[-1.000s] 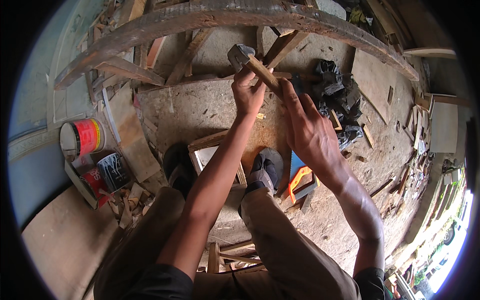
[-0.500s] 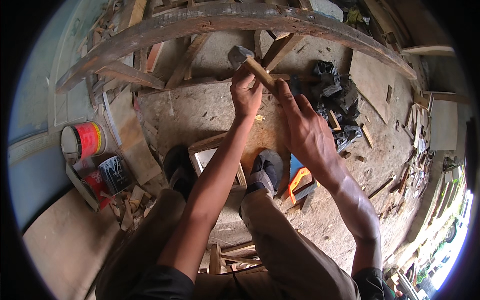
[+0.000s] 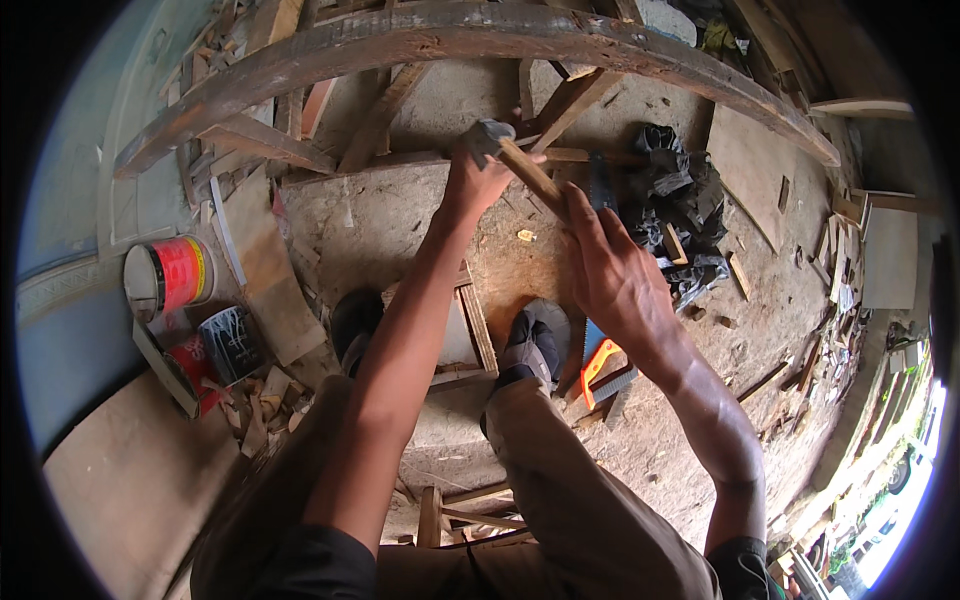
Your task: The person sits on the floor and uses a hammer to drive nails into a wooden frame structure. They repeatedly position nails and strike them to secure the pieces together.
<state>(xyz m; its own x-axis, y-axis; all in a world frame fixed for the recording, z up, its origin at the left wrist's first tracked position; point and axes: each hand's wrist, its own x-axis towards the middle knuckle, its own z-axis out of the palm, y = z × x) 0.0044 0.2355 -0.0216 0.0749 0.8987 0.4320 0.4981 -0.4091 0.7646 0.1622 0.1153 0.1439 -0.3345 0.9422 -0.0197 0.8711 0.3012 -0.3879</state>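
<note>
My right hand (image 3: pixel 622 275) is closed round the wooden handle of a hammer (image 3: pixel 530 175), which slants away to the upper left. The grey hammer head (image 3: pixel 488 138) lies over the fingers of my left hand (image 3: pixel 480 185) in this view. My left hand is beneath and beside the head, its fingers looking bent together. What they pinch or press is hidden behind the hammer. Beyond both hands lie wooden pieces (image 3: pixel 575 105) of a frame. I cannot tell whether the hammer head touches anything.
A long curved beam (image 3: pixel 480 35) spans the far side. An orange-handled saw (image 3: pixel 598 372) lies by my right shoe (image 3: pixel 540 335). Crumpled black plastic (image 3: pixel 685 205) is to the right. Paint cans (image 3: pixel 180 275) stand at left, and a small wooden frame (image 3: pixel 478 325) lies between my feet.
My left hand has shifted left and slightly farther away. The hammer has dropped a little and moved right, its head now overlapping the left fingers. More of the small frame shows.
</note>
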